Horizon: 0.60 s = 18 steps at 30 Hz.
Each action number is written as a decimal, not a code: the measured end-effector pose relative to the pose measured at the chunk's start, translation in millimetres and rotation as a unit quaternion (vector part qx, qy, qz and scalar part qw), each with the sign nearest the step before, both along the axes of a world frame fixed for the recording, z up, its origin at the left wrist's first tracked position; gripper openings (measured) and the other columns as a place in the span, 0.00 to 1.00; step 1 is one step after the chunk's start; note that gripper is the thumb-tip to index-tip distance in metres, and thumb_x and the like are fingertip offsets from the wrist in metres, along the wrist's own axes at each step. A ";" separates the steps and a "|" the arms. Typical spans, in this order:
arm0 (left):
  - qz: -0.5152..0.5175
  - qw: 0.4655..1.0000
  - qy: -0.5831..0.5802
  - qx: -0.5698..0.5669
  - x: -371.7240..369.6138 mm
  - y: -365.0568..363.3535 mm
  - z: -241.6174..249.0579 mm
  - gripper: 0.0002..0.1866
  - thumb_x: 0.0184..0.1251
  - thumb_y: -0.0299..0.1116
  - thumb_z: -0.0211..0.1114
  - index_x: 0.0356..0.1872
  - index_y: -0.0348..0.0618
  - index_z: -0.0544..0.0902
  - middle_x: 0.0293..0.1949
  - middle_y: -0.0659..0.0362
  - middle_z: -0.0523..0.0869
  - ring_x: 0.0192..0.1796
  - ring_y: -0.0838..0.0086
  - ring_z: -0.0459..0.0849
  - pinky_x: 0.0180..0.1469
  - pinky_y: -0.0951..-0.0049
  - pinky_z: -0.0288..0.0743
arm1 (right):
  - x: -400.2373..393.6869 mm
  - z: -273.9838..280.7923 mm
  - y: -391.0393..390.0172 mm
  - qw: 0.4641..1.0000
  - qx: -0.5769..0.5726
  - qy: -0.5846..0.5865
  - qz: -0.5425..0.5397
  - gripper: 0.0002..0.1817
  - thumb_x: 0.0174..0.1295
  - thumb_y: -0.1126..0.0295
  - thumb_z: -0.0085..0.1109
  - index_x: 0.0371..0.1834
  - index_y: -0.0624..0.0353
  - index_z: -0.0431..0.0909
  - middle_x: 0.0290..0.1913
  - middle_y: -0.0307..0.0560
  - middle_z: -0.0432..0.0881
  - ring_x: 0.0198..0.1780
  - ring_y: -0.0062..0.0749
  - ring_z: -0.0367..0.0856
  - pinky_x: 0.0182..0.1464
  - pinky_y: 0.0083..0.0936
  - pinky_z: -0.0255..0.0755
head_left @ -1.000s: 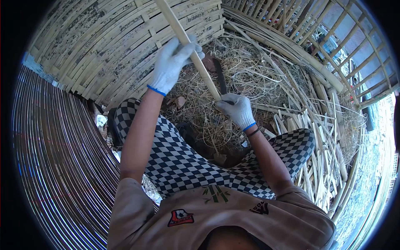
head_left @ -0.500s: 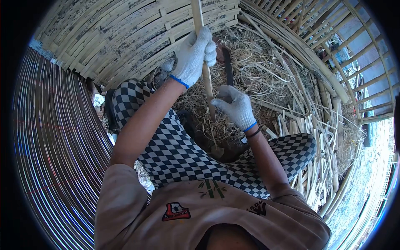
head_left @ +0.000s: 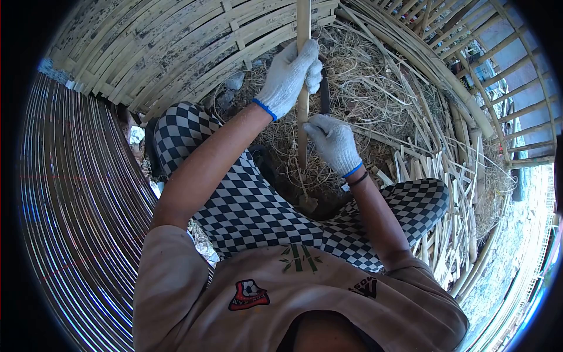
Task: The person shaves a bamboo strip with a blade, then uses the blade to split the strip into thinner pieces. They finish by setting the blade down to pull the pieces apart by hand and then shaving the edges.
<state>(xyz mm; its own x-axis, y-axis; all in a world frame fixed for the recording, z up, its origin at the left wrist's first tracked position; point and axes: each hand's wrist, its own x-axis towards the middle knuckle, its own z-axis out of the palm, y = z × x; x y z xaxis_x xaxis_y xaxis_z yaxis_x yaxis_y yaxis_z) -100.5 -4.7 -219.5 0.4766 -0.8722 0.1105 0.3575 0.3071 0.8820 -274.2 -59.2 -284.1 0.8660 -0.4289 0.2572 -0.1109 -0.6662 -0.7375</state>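
A long, flat bamboo strip (head_left: pixel 304 23) stands nearly upright in front of me, its lower end above the shavings between my legs. My left hand (head_left: pixel 293 73), in a white knit glove with a blue cuff, is closed round it, fingers wrapped over the right side. Lower down, my gloved right hand (head_left: pixel 335 144) has its fingers curled in, the tips pressed together at the strip's right edge. Behind and between the hands a dark, narrow blade (head_left: pixel 325 102) shows in part; its lower end is hidden by my right hand.
Thin bamboo shavings (head_left: pixel 369 97) cover the ground. Split bamboo pieces (head_left: pixel 446 193) lie heaped at the right, beside my knee. A woven bamboo wall (head_left: pixel 158 53) curves close behind the strip. Bamboo poles (head_left: pixel 457 94) and a slatted frame (head_left: pixel 522 88) stand at the upper right.
My left hand and the strip have moved right, and the strip stands straighter. My right hand's thumb and fingers, apart before, have come together at the strip's edge.
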 end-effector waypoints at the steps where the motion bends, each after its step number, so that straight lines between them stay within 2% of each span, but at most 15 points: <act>1: -0.001 1.000 0.001 0.002 0.6 -0.4 -1.3 0.14 0.85 0.47 0.58 0.43 0.48 0.75 0.26 0.67 0.73 0.26 0.79 0.72 0.30 0.74 0.69 | 0.0 1.6 -0.8 1.000 -0.011 0.003 0.007 0.09 0.71 0.65 0.61 0.40 0.58 0.84 0.36 0.55 0.84 0.39 0.54 0.85 0.44 0.41 0.78; 5: 0.013 1.000 0.004 0.021 0.9 -0.6 -3.0 0.15 0.84 0.49 0.58 0.42 0.49 0.75 0.26 0.68 0.72 0.25 0.80 0.71 0.28 0.75 0.67 | 0.3 -1.2 -1.0 1.000 -0.012 0.012 0.018 0.09 0.72 0.65 0.60 0.40 0.58 0.83 0.34 0.55 0.84 0.38 0.54 0.85 0.43 0.42 0.77; 11: 0.021 0.999 0.034 0.027 4.2 -2.4 -4.9 0.17 0.82 0.52 0.61 0.41 0.49 0.74 0.25 0.68 0.70 0.24 0.81 0.69 0.26 0.76 0.64 | -1.4 3.1 -3.9 0.994 0.106 -0.026 -0.010 0.08 0.70 0.68 0.61 0.36 0.61 0.82 0.31 0.54 0.82 0.33 0.50 0.83 0.39 0.36 0.77; 14: 0.027 0.997 0.053 0.041 1.5 -3.1 -3.1 0.18 0.82 0.52 0.61 0.41 0.49 0.74 0.25 0.69 0.69 0.24 0.81 0.68 0.26 0.76 0.64 | -3.0 12.0 -4.4 0.994 0.092 -0.049 -0.045 0.08 0.69 0.70 0.62 0.34 0.62 0.82 0.30 0.53 0.82 0.30 0.44 0.83 0.36 0.34 0.76; 17: 0.037 0.996 0.069 0.042 -0.5 -5.4 -2.6 0.18 0.82 0.53 0.61 0.40 0.50 0.74 0.24 0.69 0.69 0.24 0.81 0.68 0.26 0.76 0.64 | -4.2 8.3 -6.0 0.995 0.033 -0.063 -0.071 0.07 0.70 0.72 0.62 0.36 0.65 0.83 0.27 0.42 0.80 0.30 0.21 0.77 0.36 0.25 0.74; 18: 0.038 0.995 0.076 0.041 -0.9 -5.9 -2.4 0.18 0.81 0.53 0.62 0.40 0.50 0.74 0.24 0.69 0.69 0.23 0.81 0.68 0.25 0.76 0.64 | -3.9 5.0 -6.8 0.993 0.030 -0.082 -0.085 0.08 0.70 0.71 0.62 0.34 0.64 0.82 0.26 0.44 0.80 0.28 0.23 0.77 0.35 0.26 0.74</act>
<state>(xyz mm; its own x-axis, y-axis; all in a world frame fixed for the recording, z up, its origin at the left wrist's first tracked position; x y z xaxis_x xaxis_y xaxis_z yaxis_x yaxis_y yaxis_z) -101.4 -10.6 -221.9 0.5476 -0.8358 -0.0390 0.4680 0.2673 0.8424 -278.0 -65.9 -279.1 0.7286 -0.5834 0.3587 -0.0918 -0.6022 -0.7930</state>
